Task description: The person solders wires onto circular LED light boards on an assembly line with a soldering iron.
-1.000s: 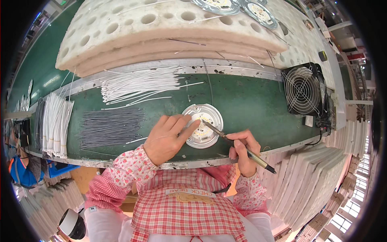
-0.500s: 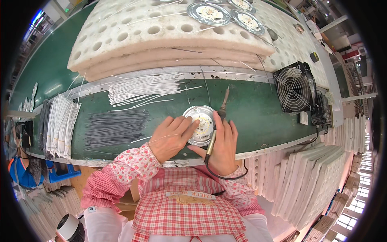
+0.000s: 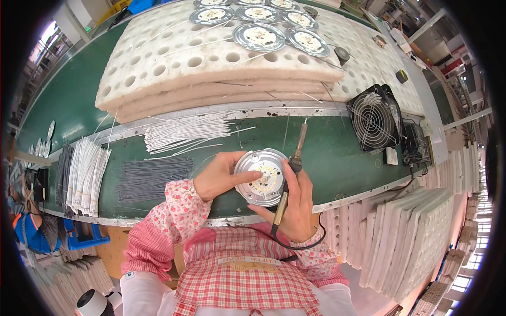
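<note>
My left hand [image 3: 219, 176] grips a round silver plate with an LED board [image 3: 253, 189], thumb across the board. My right hand [image 3: 295, 205] holds a soldering iron [image 3: 301, 137], its tip pointing up and away from the board, while its fingers also touch the plate's right rim. Loose white wires [image 3: 184, 134] and dark grey wires [image 3: 155, 179] lie on the green bench to the left, beside upright-looking bundles of white wires [image 3: 87, 179] farther left. The iron's black cable loops below my right hand.
Thick perforated foam blocks [image 3: 158, 73] span the back, carrying several similar LED plates [image 3: 258, 37]. A black fan with a wire guard [image 3: 371, 116] stands at right. More foam sheets [image 3: 406, 231] are stacked below the bench's right side; a blue bag [image 3: 23, 229] is at left.
A second ago the iron's tip was on the board; it has swung upright. My left hand has shifted its grip round the plate, and my right fingers have come onto the rim.
</note>
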The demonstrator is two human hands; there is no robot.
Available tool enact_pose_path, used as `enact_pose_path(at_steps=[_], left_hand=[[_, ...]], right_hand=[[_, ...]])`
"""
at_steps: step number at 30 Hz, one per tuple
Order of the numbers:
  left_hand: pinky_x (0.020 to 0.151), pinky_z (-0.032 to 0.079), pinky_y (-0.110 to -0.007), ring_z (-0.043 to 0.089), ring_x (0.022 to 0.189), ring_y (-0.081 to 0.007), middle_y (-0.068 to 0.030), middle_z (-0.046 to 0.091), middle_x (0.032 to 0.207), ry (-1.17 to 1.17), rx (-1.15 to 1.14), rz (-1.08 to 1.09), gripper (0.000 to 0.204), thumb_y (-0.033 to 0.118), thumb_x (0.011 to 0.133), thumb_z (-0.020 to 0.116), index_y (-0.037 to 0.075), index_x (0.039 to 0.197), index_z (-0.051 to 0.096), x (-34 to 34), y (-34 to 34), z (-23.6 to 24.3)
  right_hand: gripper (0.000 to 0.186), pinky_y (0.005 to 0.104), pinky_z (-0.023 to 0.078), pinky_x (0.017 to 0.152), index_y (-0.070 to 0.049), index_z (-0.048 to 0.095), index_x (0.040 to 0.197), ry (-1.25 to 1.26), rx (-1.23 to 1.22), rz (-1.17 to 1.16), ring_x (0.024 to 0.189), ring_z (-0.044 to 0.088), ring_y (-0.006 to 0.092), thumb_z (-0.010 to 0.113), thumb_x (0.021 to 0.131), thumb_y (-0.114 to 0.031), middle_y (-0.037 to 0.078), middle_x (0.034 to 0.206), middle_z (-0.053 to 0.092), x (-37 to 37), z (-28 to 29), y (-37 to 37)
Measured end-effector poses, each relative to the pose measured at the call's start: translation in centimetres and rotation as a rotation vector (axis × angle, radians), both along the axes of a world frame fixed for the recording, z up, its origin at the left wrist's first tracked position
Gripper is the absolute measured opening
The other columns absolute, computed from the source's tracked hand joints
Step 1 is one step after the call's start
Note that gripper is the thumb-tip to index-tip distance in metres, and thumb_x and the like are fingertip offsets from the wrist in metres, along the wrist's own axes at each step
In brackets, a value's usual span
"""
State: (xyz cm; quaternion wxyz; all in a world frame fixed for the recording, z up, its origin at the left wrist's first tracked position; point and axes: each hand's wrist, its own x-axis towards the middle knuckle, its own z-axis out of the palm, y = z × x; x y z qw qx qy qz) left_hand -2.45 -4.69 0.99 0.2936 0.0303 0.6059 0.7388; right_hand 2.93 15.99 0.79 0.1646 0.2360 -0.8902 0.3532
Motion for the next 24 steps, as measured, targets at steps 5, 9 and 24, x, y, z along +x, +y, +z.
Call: enact_pose_path(at_steps=[5, 9, 24], left_hand=[[0.085, 0.054, -0.028, 0.066, 0.097, -0.0119, -0.009, 0.07, 0.111, -0.096, 0.089, 0.073, 0.038, 0.009, 0.091, 0.07, -0.006, 0.125, 0.061, 0.1, 0.1, -0.4], [0.085, 0.054, -0.028, 0.067, 0.096, -0.0125, -0.0095, 0.071, 0.111, -0.098, 0.066, 0.147, 0.036, 0.007, 0.091, 0.07, -0.007, 0.123, 0.061, 0.2, 0.3, 0.1], [0.084, 0.055, -0.028, 0.069, 0.092, -0.0137, -0.0105, 0.071, 0.107, -0.188, 0.148, 0.208, 0.034, 0.004, 0.088, 0.071, -0.005, 0.12, 0.062, -0.4, 0.4, 1.8]], right_hand=[[0.08, 0.0478, 0.041, 0.097, -0.004, 0.054, 0.131, 0.109, 0.066, -0.063, 0.113, 0.053, 0.0352, 0.09, 0.066, -0.034, 0.017, 0.122, 0.055, 0.5, 1.8, 1.3], [0.029, 0.0338, 0.05, 0.062, -0.003, 0.065, 0.107, -0.098, -0.456, 0.029, 0.063, 0.063, 0.0227, 0.072, 0.082, -0.015, 0.009, 0.077, 0.066, 2.3, 1.1, 4.1], [0.02, 0.0291, 0.048, 0.052, 0.002, 0.067, 0.102, -0.165, -0.65, 0.028, 0.051, 0.061, 0.0164, 0.059, 0.086, -0.007, 0.006, 0.063, 0.063, 1.3, 1.2, 3.7]])
